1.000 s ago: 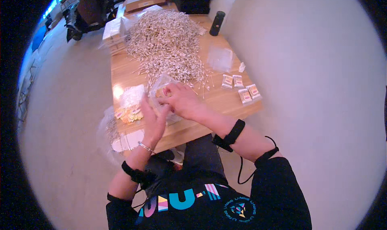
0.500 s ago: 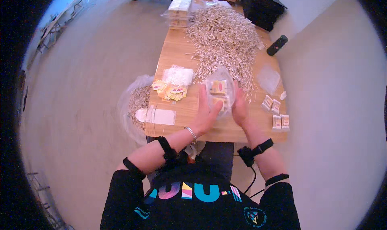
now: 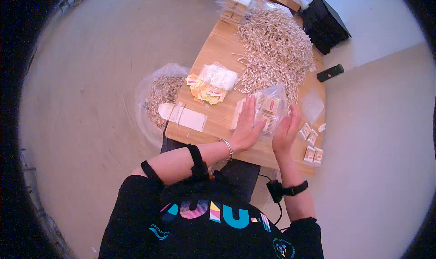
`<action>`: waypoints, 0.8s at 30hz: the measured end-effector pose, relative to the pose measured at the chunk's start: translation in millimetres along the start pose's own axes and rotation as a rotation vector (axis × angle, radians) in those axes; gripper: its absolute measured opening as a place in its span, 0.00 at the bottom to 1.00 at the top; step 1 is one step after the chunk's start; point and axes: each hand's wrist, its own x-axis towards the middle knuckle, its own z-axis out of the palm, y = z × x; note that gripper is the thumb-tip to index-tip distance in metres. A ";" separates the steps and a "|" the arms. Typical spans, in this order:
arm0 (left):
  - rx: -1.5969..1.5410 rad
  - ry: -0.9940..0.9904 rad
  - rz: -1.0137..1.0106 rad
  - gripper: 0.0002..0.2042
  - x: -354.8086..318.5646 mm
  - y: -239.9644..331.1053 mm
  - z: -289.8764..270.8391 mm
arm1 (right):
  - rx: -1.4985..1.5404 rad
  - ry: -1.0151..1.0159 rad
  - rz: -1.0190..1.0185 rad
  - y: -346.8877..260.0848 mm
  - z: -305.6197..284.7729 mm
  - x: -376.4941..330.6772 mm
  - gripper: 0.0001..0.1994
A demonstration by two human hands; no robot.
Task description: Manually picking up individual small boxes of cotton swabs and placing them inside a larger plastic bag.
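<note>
A clear plastic bag [image 3: 278, 95] holding small packs of cotton swabs with yellow labels sits between my two hands, at the near part of the table. My left hand [image 3: 247, 128] lies along the bag's left side, its fingers stretched out straight and its thumb at the bag's lower part. On the other side, my right hand [image 3: 286, 132] is cupped next to the bag, its fingers slightly bent and not wrapped round it. Whether the right fingertips touch the plastic, I cannot tell. Behind the bag spreads a large heap of loose cotton swabs [image 3: 277, 45].
Yellow cards [image 3: 211, 94] and clear small bags [image 3: 220, 76] lie at left, above a white card holder [image 3: 188, 118]. Several swab packs [image 3: 309, 154] sit at right. A black cylinder [image 3: 330, 72] and black box [image 3: 324, 25] stand beyond. A bag of swabs [image 3: 159, 100] rests beside the table.
The view has turned, so the table appears tilted. My left fingers have straightened along the bag, and my right hand has come slightly away from its side. The bag leans more to the right.
</note>
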 end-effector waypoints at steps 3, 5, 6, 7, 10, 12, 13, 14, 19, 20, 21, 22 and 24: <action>0.001 0.086 -0.005 0.36 -4.3 -0.3 1.2 | -0.332 -0.295 -0.347 -35.7 -13.4 4.4 0.17; 0.116 0.125 0.143 0.35 -3.5 -1.5 -0.3 | -0.387 -0.310 -0.331 -33.2 -7.5 4.7 0.16; 0.107 0.137 0.139 0.35 -3.5 0.0 1.7 | -0.437 -0.313 -0.311 -30.4 -4.0 5.5 0.16; 0.148 0.098 0.119 0.35 -3.8 3.2 6.3 | -0.439 -0.325 -0.323 -27.7 -3.1 5.5 0.16; 0.191 -0.003 0.073 0.34 -1.4 13.1 5.9 | -0.531 -0.438 -0.306 -14.2 -2.5 3.8 0.16; 0.186 -0.074 0.052 0.34 -0.8 15.2 8.0 | -0.277 -0.485 -0.130 -5.0 -5.2 3.6 0.19; 0.174 -0.079 0.117 0.34 1.3 16.1 9.3 | -0.283 -0.499 -0.131 -1.4 -8.6 4.1 0.19; 0.163 -0.082 0.182 0.34 2.8 16.7 9.0 | -0.220 -0.506 -0.052 1.0 -12.1 6.6 0.19; -0.083 -0.192 0.331 0.31 -1.1 3.3 9.3 | 0.081 -0.489 0.204 37.2 -36.1 2.8 0.18; -0.125 -0.193 0.367 0.31 -3.4 -7.0 8.1 | 0.112 -0.454 0.237 45.6 -40.2 -0.2 0.17; -0.133 -0.194 0.362 0.31 -5.5 -15.7 2.6 | 0.141 -0.416 0.275 48.4 -45.0 -2.7 0.17; -0.042 -0.216 0.173 0.30 -5.5 -26.9 -5.7 | 0.135 -0.420 0.282 51.7 -50.3 -3.6 0.17; 0.054 -0.233 -0.024 0.29 -8.0 -62.4 -17.2 | 0.037 -0.428 0.219 52.2 -52.5 -3.2 0.17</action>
